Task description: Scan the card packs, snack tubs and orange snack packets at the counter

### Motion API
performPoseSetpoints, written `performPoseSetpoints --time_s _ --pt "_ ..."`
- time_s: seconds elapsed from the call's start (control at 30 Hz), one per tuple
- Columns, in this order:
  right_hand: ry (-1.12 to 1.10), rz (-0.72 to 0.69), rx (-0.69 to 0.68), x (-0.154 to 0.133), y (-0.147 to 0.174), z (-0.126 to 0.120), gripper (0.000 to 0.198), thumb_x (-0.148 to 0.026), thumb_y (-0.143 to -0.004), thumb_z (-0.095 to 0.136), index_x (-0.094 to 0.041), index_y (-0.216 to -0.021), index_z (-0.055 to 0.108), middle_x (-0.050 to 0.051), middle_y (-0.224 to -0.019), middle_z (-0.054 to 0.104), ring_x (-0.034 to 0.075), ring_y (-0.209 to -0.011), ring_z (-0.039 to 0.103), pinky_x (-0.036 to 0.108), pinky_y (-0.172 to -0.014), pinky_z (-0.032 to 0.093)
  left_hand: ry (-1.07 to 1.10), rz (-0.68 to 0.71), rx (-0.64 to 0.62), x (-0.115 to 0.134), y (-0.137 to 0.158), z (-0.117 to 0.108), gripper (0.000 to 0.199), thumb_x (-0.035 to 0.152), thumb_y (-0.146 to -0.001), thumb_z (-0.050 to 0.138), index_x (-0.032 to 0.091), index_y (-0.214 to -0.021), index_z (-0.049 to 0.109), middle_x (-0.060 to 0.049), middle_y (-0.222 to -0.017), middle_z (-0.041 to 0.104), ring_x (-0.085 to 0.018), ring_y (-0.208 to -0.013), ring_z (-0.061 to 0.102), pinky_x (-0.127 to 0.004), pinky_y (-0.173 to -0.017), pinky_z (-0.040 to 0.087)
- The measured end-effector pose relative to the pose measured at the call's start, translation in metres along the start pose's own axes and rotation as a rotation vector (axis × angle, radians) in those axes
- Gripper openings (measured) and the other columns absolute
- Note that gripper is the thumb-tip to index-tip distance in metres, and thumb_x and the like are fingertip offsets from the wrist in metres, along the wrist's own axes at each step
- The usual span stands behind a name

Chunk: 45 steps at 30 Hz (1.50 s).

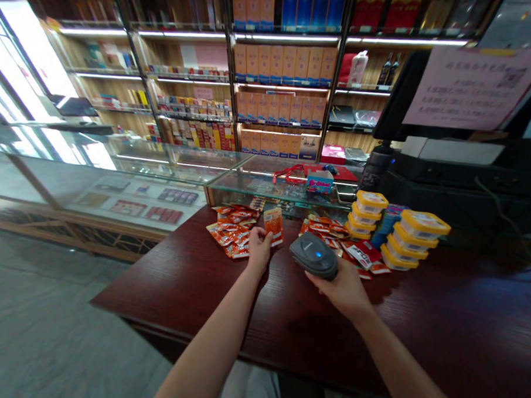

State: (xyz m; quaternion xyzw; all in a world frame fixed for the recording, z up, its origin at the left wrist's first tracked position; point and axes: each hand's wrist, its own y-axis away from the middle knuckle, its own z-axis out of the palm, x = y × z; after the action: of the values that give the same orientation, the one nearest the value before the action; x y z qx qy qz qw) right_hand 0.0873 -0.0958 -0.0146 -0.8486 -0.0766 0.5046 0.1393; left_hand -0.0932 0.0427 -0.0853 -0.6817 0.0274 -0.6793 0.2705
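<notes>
Pinched in my left hand [259,246] is an orange snack packet [273,223], held upright above the dark wooden counter [185,273]. Just left of that hand lies a heap of similar orange packets [231,228]. My right hand [343,286] is wrapped round a dark grey barcode scanner [314,254] with a small blue light on top. The scanner's head is a short way right of the held packet, apart from it; its handle is mostly hidden by my fingers. Behind the scanner lies a second heap of orange packets [326,224], with a red packet [362,253] beside it.
Two stacks of yellow-lidded tubs, one nearer [410,239] and one farther [365,212], stand right of the scanner. A monitor [393,99] with a pink paper sheet [467,90] rises behind them. Beyond the counter is a glass display case [229,180] bearing a small blue box [320,183].
</notes>
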Motion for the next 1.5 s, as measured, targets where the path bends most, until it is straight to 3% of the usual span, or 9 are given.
performPoseSetpoints --time_s 0.13,0.43,0.7,0.87,1.13,1.23,1.33,1.4,1.5 --pt "-0.008 0.027 0.008 -0.001 -0.002 0.003 0.028 -0.037 -0.072 0.065 -0.015 -0.090 0.069 0.002 -0.054 0.065 0.019 -0.044 0.060 0.029 -0.045 0.049 -0.129 0.050 -0.024 0.001 -0.001 -0.002 0.014 0.019 -0.076 0.054 0.020 -0.066 0.044 0.003 -0.065 0.045 -0.012 -0.062 0.044 -0.025 -0.062 0.038" --pt "-0.020 0.064 0.049 0.001 -0.004 0.003 0.023 -0.040 -0.073 0.064 -0.018 -0.076 0.065 0.001 -0.050 0.062 0.018 -0.043 0.060 0.027 -0.043 0.047 -0.280 0.089 -0.004 0.001 -0.003 -0.003 0.019 0.017 -0.077 0.051 0.020 -0.061 0.041 0.002 -0.062 0.045 -0.014 -0.064 0.045 -0.026 -0.063 0.036" --pt "-0.056 0.099 0.082 -0.003 -0.002 0.004 0.019 -0.038 -0.071 0.064 -0.019 -0.072 0.062 -0.002 -0.049 0.059 0.017 -0.041 0.058 0.025 -0.043 0.045 -0.287 0.119 0.001 0.002 -0.003 -0.002 0.022 0.016 -0.078 0.050 0.021 -0.060 0.039 0.002 -0.063 0.045 -0.015 -0.065 0.045 -0.027 -0.064 0.037" --pt "-0.045 0.053 0.077 -0.003 -0.001 0.004 0.020 -0.038 -0.072 0.063 -0.019 -0.065 0.060 -0.001 -0.046 0.057 0.016 -0.041 0.056 0.026 -0.045 0.044 -0.347 0.221 0.024 0.008 -0.002 -0.003 0.023 0.014 -0.076 0.052 0.021 -0.059 0.038 0.000 -0.066 0.046 -0.016 -0.070 0.046 -0.030 -0.069 0.039" --pt "-0.074 0.095 0.103 -0.003 -0.001 0.002 0.022 -0.040 -0.072 0.064 -0.019 -0.075 0.062 0.000 -0.054 0.062 0.017 -0.041 0.057 0.027 -0.043 0.046 -0.329 0.270 -0.031 0.025 0.006 -0.001 0.024 0.002 -0.069 0.046 0.021 -0.058 0.038 -0.001 -0.071 0.047 -0.017 -0.075 0.048 -0.030 -0.072 0.041" --pt "0.069 0.025 0.068 0.006 0.001 -0.003 0.024 -0.041 -0.074 0.062 -0.019 -0.084 0.065 0.004 -0.066 0.069 0.020 -0.053 0.064 0.028 -0.049 0.048 -0.300 0.215 0.013 0.022 0.004 -0.002 0.018 0.006 -0.072 0.049 0.021 -0.065 0.042 -0.001 -0.073 0.049 -0.016 -0.075 0.049 -0.030 -0.073 0.042" --pt "0.412 -0.069 0.061 0.020 0.010 -0.011 0.023 -0.037 -0.073 0.062 -0.021 -0.089 0.065 0.007 -0.076 0.071 0.025 -0.071 0.068 0.029 -0.058 0.046 -0.195 0.105 0.067 0.017 0.000 -0.002 0.013 0.011 -0.074 0.053 0.020 -0.083 0.050 0.000 -0.077 0.052 -0.015 -0.073 0.052 -0.030 -0.072 0.044" --pt "0.657 -0.097 0.056 0.032 0.017 -0.016 0.018 -0.030 -0.073 0.059 -0.022 -0.088 0.064 0.006 -0.074 0.070 0.025 -0.070 0.067 0.029 -0.058 0.043 -0.119 0.049 0.066 0.014 -0.002 -0.001 0.019 0.013 -0.075 0.053 0.018 -0.093 0.052 0.000 -0.078 0.055 -0.015 -0.072 0.055 -0.029 -0.071 0.046" --pt "0.801 -0.272 0.038 0.050 0.028 -0.019 0.024 -0.020 -0.072 0.054 -0.019 -0.095 0.063 0.008 -0.086 0.071 0.023 -0.076 0.067 0.029 -0.064 0.043 -0.112 0.029 0.032 0.013 -0.001 -0.001 0.014 0.018 -0.075 0.056 0.017 -0.090 0.057 -0.002 -0.077 0.059 -0.015 -0.072 0.058 -0.030 -0.071 0.047"
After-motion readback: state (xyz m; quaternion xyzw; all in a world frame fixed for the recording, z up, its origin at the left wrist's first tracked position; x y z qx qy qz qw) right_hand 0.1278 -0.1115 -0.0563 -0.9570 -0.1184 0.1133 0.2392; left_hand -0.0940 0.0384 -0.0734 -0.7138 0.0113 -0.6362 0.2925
